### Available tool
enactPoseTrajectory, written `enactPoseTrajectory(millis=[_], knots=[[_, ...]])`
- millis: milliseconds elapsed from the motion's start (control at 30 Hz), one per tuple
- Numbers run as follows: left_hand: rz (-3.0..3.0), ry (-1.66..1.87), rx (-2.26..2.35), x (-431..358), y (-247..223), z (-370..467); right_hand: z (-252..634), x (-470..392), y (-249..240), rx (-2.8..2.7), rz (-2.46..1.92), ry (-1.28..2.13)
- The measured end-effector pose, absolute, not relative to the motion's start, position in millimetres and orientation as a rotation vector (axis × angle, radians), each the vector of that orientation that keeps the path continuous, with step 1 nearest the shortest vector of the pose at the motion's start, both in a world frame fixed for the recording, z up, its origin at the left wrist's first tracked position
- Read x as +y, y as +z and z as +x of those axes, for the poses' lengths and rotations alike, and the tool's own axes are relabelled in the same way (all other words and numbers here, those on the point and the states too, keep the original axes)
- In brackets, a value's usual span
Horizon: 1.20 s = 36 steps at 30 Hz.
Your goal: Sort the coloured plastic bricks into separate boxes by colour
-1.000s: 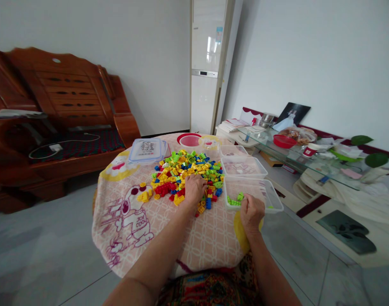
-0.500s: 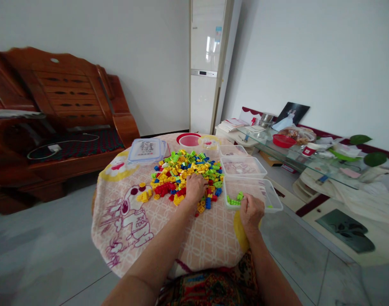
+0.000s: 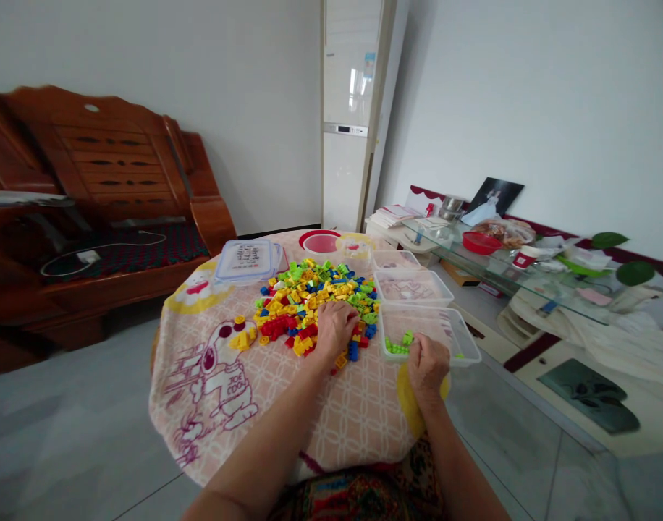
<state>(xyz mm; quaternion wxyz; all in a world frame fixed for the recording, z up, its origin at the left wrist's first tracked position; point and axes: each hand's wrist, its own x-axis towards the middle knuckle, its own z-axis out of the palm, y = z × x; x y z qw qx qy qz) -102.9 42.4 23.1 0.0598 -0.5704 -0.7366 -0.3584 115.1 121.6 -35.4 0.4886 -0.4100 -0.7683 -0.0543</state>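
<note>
A heap of toy building bricks (image 3: 310, 289) in yellow, red, blue and green lies on the round table's cloth (image 3: 288, 412). My left hand (image 3: 335, 329) rests at the right front of the heap, its fingers curled down among the bricks; what they hold, if anything, is hidden. At the near wall of a clear plastic box (image 3: 467, 347) is my right hand (image 3: 429, 359), closed over the rim, and I cannot make out anything in its fingers. Light green bricks (image 3: 399, 344) lie in that box beside the right hand.
Two more clear boxes (image 3: 418, 286) stand behind the nearest one. Box lids (image 3: 247, 259) lie at the back left, and pink and red bowls (image 3: 321, 243) at the back. A few yellow bricks (image 3: 243, 339) sit apart on the left. A glass-topped cabinet (image 3: 554, 289) runs along the right.
My left hand has shifted slightly nearer and its fingers are drawn together more. My right hand stays at the box. The whole view has tilted a little.
</note>
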Motion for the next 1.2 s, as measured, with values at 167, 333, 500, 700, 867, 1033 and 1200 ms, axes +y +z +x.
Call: enactPoseTrajectory(millis=[167, 333, 500, 700, 867, 1033, 1200], knots=[[-2.003, -1.162, -2.029, 41.7, 21.5, -74.9, 115.0, 121.0, -33.0, -1.857, -0.981, -0.162], [-2.158, -1.157, -1.938, 43.3, 17.8, -65.9, 115.1, 122.1, -32.1, -1.870, -0.990, -0.178], [-1.909, -1.181, -2.090, 37.4, 19.0, -94.6, 115.1, 122.3, -33.7, -1.856, -0.978, -0.191], [-1.722, -1.014, -2.296, 22.9, 23.5, -133.4, 116.0, 123.7, -36.4, -1.875, -0.995, -0.168], [-1.748, -0.852, -2.341, 17.3, 27.6, -138.2, 116.4, 124.6, -36.5, -1.866, -0.978, -0.194], [-1.635, -0.894, -2.353, 19.0, 26.7, -137.9, 116.4, 124.6, -36.6, -1.877, -0.986, -0.174], [-1.671, -0.842, -2.310, 21.4, 22.9, -135.7, 117.1, 125.8, -37.7, -1.876, -0.974, -0.167]])
